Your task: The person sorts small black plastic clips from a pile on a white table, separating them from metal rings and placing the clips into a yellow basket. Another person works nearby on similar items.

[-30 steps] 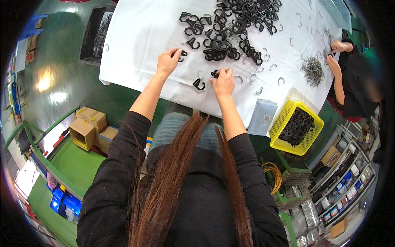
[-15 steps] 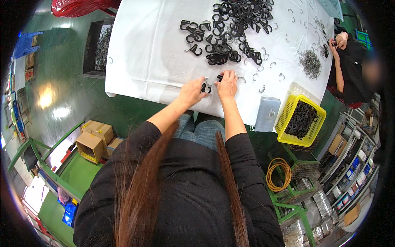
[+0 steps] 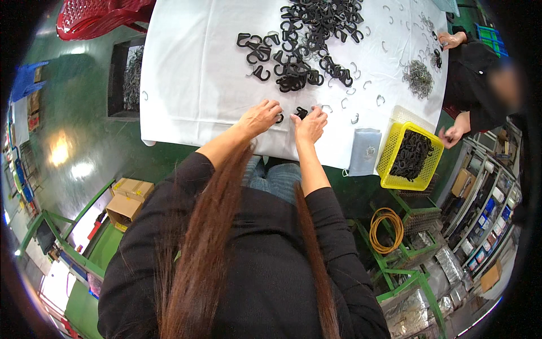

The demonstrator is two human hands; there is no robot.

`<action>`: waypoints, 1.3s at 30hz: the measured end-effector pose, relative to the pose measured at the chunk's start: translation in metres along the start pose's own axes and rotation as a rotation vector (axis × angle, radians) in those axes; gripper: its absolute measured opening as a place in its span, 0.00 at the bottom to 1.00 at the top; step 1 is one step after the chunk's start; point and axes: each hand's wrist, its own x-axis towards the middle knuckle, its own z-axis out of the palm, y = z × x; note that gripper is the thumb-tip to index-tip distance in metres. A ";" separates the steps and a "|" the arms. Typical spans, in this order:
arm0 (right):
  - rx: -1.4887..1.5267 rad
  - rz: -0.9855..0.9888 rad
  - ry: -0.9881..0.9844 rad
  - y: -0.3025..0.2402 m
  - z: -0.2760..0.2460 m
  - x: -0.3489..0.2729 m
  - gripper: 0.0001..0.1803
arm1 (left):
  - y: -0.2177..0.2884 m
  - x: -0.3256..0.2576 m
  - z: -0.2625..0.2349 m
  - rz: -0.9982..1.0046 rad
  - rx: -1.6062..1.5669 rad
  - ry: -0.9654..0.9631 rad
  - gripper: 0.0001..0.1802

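Note:
Near the front edge of the white-covered table (image 3: 197, 96), my left hand (image 3: 258, 118) has its fingers curled at a black plastic hook (image 3: 279, 118), mostly hidden by the fingertips. A short gap to the right, my right hand (image 3: 311, 125) grips another black hook (image 3: 302, 112) between thumb and fingers. Beyond both hands spreads a large pile of black hooks (image 3: 322, 28), with a looser group (image 3: 258, 51) on its left. Small bent metal clips (image 3: 380, 100) lie scattered to the right of the pile.
A yellow basket (image 3: 389, 182) of black pieces stands at the table's right edge, beside a grey-blue pouch (image 3: 365, 151). Farther right sits a co-worker (image 3: 480, 79) near a heap of metal clips (image 3: 418, 79). A red chair (image 3: 96, 20) is at the far left.
My left hand now covers more of its hook, while more of the right hand's hook shows. The co-worker's one hand has moved down beside the yellow basket. The whole view has shifted slightly.

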 end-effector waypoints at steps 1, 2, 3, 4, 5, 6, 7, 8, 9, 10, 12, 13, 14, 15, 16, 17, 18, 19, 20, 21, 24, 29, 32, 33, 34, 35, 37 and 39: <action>0.027 0.016 -0.017 0.000 0.001 0.000 0.34 | 0.002 -0.004 -0.002 -0.059 -0.066 0.032 0.16; 0.026 0.032 -0.030 0.001 0.003 0.000 0.34 | 0.006 -0.009 -0.004 -0.112 -0.129 0.078 0.18; 0.035 0.039 -0.045 0.001 0.004 0.000 0.34 | 0.010 -0.013 -0.004 -0.165 -0.135 0.067 0.20; 0.040 0.047 -0.058 0.000 0.005 0.000 0.34 | 0.015 -0.016 -0.003 -0.211 -0.136 0.074 0.22; 0.045 0.047 -0.065 0.000 0.005 0.000 0.34 | 0.018 -0.016 -0.002 -0.267 -0.137 0.059 0.24; 0.045 0.051 -0.070 -0.002 0.005 0.000 0.34 | 0.020 -0.014 0.000 -0.319 -0.150 0.056 0.25; 0.017 0.071 -0.045 -0.003 0.005 -0.001 0.35 | 0.023 -0.012 0.003 -0.381 -0.165 0.030 0.26; 0.057 0.108 -0.054 -0.005 0.005 -0.002 0.34 | 0.024 -0.010 0.006 -0.445 -0.179 0.002 0.27; 0.072 0.156 -0.033 -0.007 0.004 -0.002 0.34 | 0.025 -0.007 0.009 -0.479 -0.167 -0.005 0.27; 0.098 0.217 -0.075 -0.008 0.003 -0.004 0.34 | 0.026 -0.004 0.012 -0.515 -0.154 -0.010 0.28; 0.108 0.265 -0.069 -0.010 0.001 -0.005 0.33 | 0.023 -0.001 0.014 -0.521 -0.131 -0.016 0.27; 0.131 0.276 -0.082 -0.010 0.001 -0.006 0.33 | 0.020 0.000 0.013 -0.492 -0.121 -0.015 0.25; 0.146 0.300 -0.099 -0.009 0.001 -0.006 0.33 | 0.016 0.000 0.011 -0.481 -0.112 -0.048 0.23; 0.171 0.306 -0.100 -0.007 0.002 -0.006 0.33 | 0.011 0.001 0.008 -0.532 -0.340 -0.089 0.20; 0.188 0.305 -0.071 -0.005 0.004 -0.005 0.33 | 0.004 0.002 0.004 -0.598 -0.572 -0.168 0.17; 0.187 0.300 -0.102 -0.003 0.006 -0.005 0.32 | -0.003 0.001 -0.001 -0.653 -0.801 -0.242 0.15; 0.181 0.290 -0.101 -0.001 0.008 -0.004 0.31 | -0.010 0.001 -0.007 -0.771 -0.961 -0.242 0.14; 0.171 0.297 -0.128 0.002 0.009 -0.002 0.31 | -0.018 0.000 -0.013 -0.882 -1.116 -0.237 0.13; 0.168 0.272 -0.144 0.004 0.011 -0.001 0.29 | -0.025 -0.002 -0.019 -0.985 -1.266 -0.220 0.13; 0.159 0.260 -0.186 0.007 0.011 0.001 0.29 | -0.029 -0.006 -0.024 -0.997 -1.414 -0.227 0.13; 0.151 0.241 -0.251 0.010 0.008 0.005 0.25 | -0.037 -0.011 -0.034 -1.013 -1.519 -0.197 0.13; 0.543 0.066 -0.375 -0.007 -0.007 0.002 0.21 | -0.034 -0.009 -0.036 -0.915 -1.291 -0.097 0.22; 0.712 -0.102 -0.474 -0.031 -0.013 0.002 0.20 | -0.030 -0.006 -0.035 -0.861 -1.694 -0.095 0.20; 0.695 -0.141 -0.527 -0.040 -0.014 0.004 0.20 | -0.030 -0.005 -0.035 -0.872 -1.715 -0.124 0.20; 0.698 -0.202 -0.586 -0.048 -0.016 0.007 0.21 | -0.030 -0.003 -0.036 -0.877 -1.775 -0.091 0.21; 0.642 -0.251 -0.613 -0.056 -0.018 0.010 0.20 | -0.030 -0.002 -0.036 -0.875 -1.843 -0.059 0.21; 0.579 -0.256 -0.656 -0.069 -0.024 0.015 0.20 | -0.031 0.000 -0.039 -0.902 -1.948 0.003 0.26; 0.536 -0.247 -0.697 -0.079 -0.033 0.017 0.20 | -0.033 0.001 -0.044 -0.888 -1.981 0.011 0.27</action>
